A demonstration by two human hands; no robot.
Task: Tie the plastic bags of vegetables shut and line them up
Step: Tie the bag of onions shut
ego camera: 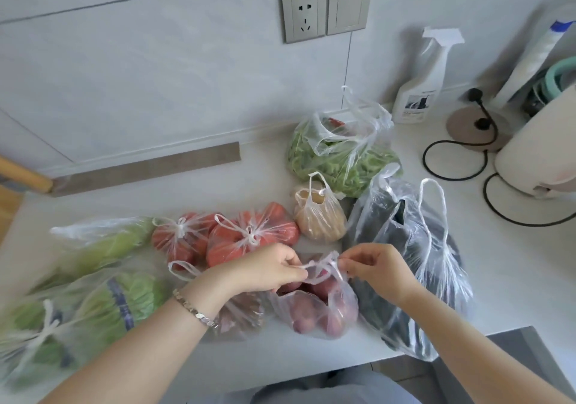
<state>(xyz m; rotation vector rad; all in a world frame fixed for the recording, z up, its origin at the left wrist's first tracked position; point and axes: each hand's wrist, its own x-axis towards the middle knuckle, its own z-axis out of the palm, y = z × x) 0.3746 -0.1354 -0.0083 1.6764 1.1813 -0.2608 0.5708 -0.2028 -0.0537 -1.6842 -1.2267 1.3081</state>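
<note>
A clear bag of small reddish-purple vegetables (318, 313) sits near the counter's front edge. My left hand (271, 268) pinches one of its handles and my right hand (375, 268) pinches the other, the handles crossing between them. Knotted bags lie to the left: two of tomatoes (187, 238) (252, 235), a long green vegetable (103, 241) and leafy greens (78, 316). A small knotted bag of pale vegetables (319, 216) stands behind. A bag of green beans (336, 154) and a bag of dark vegetables (411, 263) lie open at the right.
A spray bottle (417, 88) stands against the wall. A white appliance (539, 151) with a black cord (455, 163) occupies the right of the white counter (218, 194). A wall socket (304, 15) is above. Another bag (240, 313) lies under my left wrist.
</note>
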